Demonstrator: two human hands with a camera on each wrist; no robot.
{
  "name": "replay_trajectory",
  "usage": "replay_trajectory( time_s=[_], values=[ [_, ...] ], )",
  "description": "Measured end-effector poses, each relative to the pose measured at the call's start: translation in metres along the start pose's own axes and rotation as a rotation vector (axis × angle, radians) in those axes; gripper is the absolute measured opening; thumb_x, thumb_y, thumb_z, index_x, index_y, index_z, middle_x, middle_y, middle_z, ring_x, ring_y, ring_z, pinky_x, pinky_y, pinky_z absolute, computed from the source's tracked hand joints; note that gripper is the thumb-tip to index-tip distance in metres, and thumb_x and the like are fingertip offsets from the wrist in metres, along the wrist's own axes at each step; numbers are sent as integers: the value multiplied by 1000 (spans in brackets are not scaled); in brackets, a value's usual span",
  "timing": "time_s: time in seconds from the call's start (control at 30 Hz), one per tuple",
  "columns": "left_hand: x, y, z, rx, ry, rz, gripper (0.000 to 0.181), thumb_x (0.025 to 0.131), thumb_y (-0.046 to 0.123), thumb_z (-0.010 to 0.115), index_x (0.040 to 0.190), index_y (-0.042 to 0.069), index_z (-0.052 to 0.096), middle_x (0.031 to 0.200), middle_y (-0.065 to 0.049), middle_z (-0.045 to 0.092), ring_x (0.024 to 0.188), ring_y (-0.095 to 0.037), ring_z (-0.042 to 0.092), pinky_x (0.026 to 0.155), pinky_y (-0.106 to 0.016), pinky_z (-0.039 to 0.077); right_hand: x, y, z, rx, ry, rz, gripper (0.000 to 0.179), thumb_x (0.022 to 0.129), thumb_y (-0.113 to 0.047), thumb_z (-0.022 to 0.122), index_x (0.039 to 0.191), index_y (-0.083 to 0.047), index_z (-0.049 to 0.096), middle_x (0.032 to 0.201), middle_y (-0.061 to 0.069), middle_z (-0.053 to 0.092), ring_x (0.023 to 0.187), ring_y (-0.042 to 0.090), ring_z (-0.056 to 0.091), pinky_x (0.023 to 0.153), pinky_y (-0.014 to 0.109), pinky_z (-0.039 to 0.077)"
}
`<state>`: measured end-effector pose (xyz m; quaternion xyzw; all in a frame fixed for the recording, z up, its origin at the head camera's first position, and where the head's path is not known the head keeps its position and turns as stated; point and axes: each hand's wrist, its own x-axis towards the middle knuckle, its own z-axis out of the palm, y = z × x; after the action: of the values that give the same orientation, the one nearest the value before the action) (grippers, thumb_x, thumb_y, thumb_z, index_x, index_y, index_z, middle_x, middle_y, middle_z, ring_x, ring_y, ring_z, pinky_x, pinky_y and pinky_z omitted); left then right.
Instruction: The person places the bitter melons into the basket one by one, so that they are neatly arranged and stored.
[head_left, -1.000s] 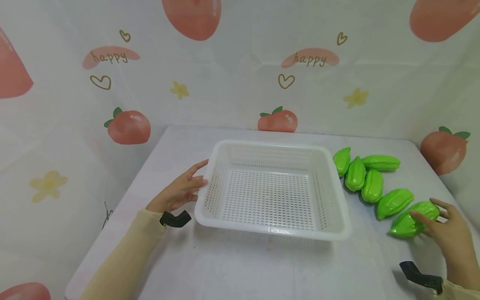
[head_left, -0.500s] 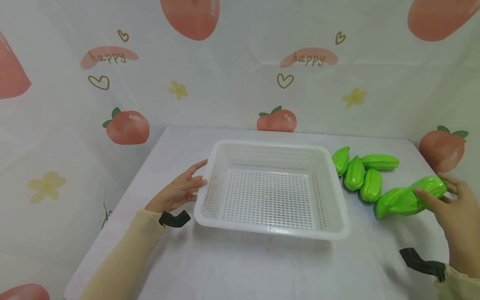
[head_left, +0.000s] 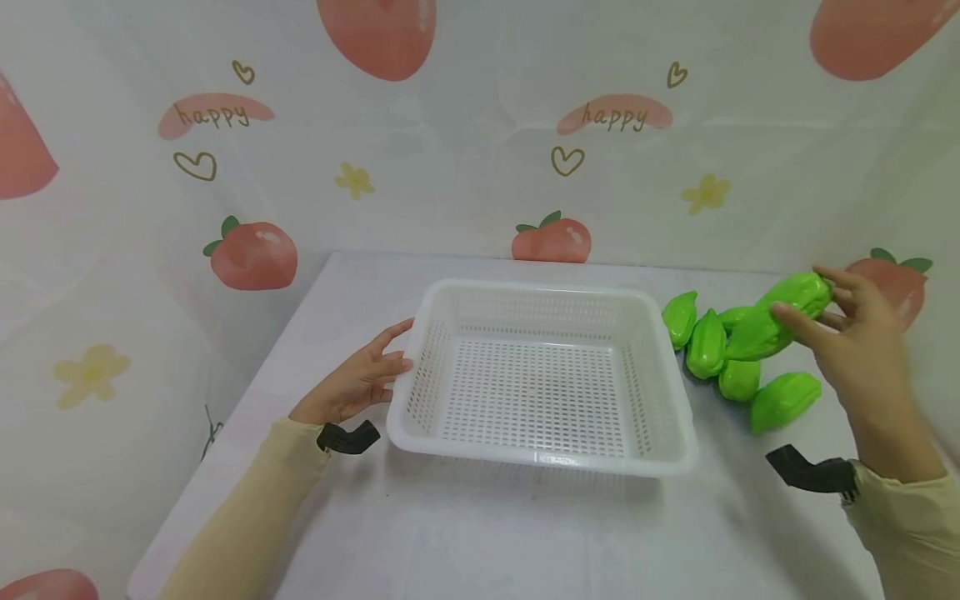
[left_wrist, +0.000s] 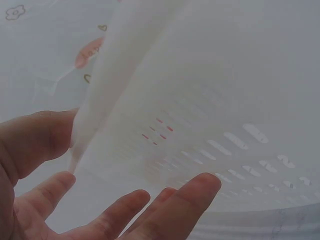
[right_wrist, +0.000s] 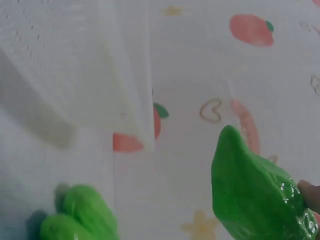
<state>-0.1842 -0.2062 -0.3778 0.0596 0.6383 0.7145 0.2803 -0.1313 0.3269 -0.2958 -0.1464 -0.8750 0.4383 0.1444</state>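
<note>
In the head view my right hand [head_left: 858, 333] grips a green ridged star fruit [head_left: 783, 312] by its right end, held above the other fruits. Its pointed tip [right_wrist: 240, 175] fills the lower right of the right wrist view, where only a bit of finger shows. My left hand [head_left: 360, 379] holds the left rim of a white plastic basket [head_left: 542, 458], with one digit on the rim and others below it. Its spread fingers [left_wrist: 195, 200] lie by the slotted wall in the left wrist view. Nothing lies inside the basket.
Right of the basket, several more green star fruits lie on the white table: one at the back [head_left: 680, 320], one beside it [head_left: 707, 346], and one in front [head_left: 785, 402]. A printed cloth wall [head_left: 465, 167] stands behind the table.
My right hand has lifted the nearest star fruit off the table and carried it away from me and leftward, over the others. The left hand and basket have stayed put.
</note>
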Motion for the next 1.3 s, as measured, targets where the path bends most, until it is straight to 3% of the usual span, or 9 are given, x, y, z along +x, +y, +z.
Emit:
replay_trajectory(
  time_s=[0.07,0.17,0.37,0.47,0.6,0.7,1.0,1.3],
  values=[
    [0,0,-1,1,-9,3,72,90,10,60,145,35,22,129,-16,45,100,-25,60,75,-37,54,1,-9,3,52,-44,-39,66,85,-34,65,140,-42,30,144,4,29,113,11,48,83,17,42],
    [1,0,-1,8,-7,5,71,90,10,60,145,36,21,129,-15,45,101,-26,60,76,-39,54,5,-22,12,219,-110,-108,63,84,-23,67,138,-35,37,130,1,34,94,1,51,67,8,44],
    [1,0,-1,1,-6,8,70,91,10,59,145,36,22,128,-14,46,100,-25,60,76,-38,54,11,-47,42,531,-244,-178,56,84,-10,67,133,-23,43,113,2,39,87,6,57,65,14,52],
    [1,0,-1,-12,-16,13,69,91,9,57,145,35,22,129,-15,46,100,-25,60,76,-37,54,12,-59,56,656,-314,-163,53,84,-7,66,130,-21,43,113,6,38,85,9,59,67,18,53],
    [0,1,0,-1,-9,10,71,90,10,59,145,35,22,129,-16,44,100,-25,61,75,-39,54,12,-73,72,743,-389,-131,51,84,-6,65,129,-18,42,114,10,35,85,12,60,70,22,54],
    [0,2,1,11,0,6,72,90,11,60,145,36,21,130,-17,44,100,-26,61,76,-41,54,10,-81,86,734,-435,-110,51,85,-8,64,129,-16,39,116,11,34,88,13,60,71,24,54],
    [0,0,0,2,-4,0,71,90,11,60,144,37,22,130,-16,44,102,-28,60,79,-43,52,2,-92,125,558,-600,-93,54,88,-14,62,133,-12,32,129,18,29,97,21,57,74,37,54],
    [0,-1,0,-23,2,-2,68,91,10,59,143,37,26,130,-15,46,103,-27,60,79,-42,53,-3,-94,154,504,-669,-40,61,86,-12,65,135,-8,29,129,22,30,94,28,58,74,42,54]
  ],
)
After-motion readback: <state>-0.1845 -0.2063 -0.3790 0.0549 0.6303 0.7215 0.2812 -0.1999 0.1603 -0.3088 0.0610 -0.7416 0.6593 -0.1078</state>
